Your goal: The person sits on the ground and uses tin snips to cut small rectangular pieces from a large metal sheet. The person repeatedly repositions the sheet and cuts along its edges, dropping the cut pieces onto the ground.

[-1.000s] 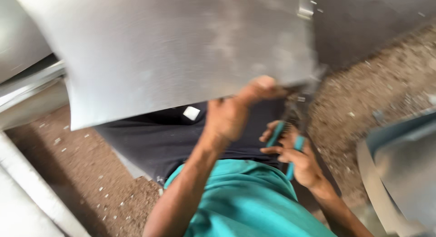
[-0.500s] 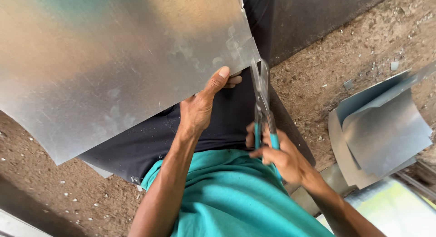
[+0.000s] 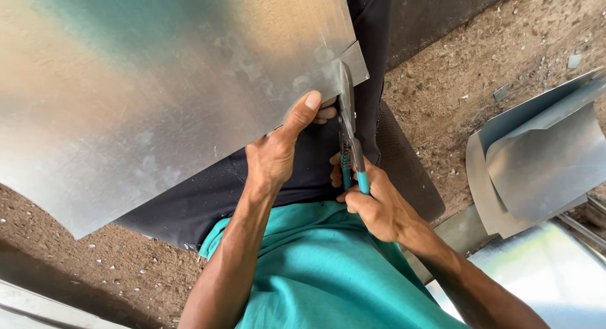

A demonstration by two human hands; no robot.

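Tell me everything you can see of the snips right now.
The snips are metal shears with grey blades and teal-sleeved handles. They point up and away from the body, blades biting into the near right edge of the metal sheet, where a small corner piece is partly cut. A coil spring shows between the handles. The right hand closes around the handles; the left hand holds the sheet's edge beside the blades.

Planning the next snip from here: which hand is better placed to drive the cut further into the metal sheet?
The right hand. It already grips the teal-handled snips, whose blades sit in the sheet's edge beside a small cut tab. The left hand is busy pinching the sheet's edge next to the blades, steadying it.
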